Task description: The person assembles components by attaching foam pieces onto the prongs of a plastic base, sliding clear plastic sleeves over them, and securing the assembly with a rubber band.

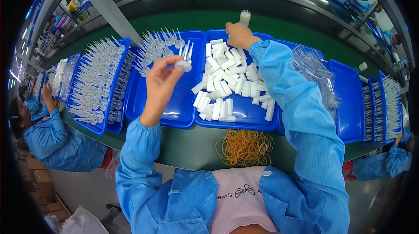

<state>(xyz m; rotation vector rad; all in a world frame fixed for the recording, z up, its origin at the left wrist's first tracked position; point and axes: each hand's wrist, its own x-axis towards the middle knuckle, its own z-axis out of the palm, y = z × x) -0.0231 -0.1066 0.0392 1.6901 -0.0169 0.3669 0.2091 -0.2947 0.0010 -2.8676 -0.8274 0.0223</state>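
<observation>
My left hand (162,81) pinches a translucent plastic piece (183,64) with a round base and several thin prongs pointing up. It is held over a blue tray (150,108) whose far part holds more such pronged pieces (152,51). My right hand (241,36) reaches over the far rim of the middle blue tray (257,122), its fingers curled together; whatever they hold, if anything, is hidden. Just beyond that hand stands a small clear cup (245,17) with pale contents. White rectangular blocks (227,77) lie loosely piled in the middle tray.
Yellow-brown rubber bands (245,147) lie heaped at the near table edge. Clear plastic bags (312,75) fill a tray on the right. Stacked trays of pronged pieces (98,85) stand at the left, with more at the far right. Co-workers in blue (54,136) sit on both sides.
</observation>
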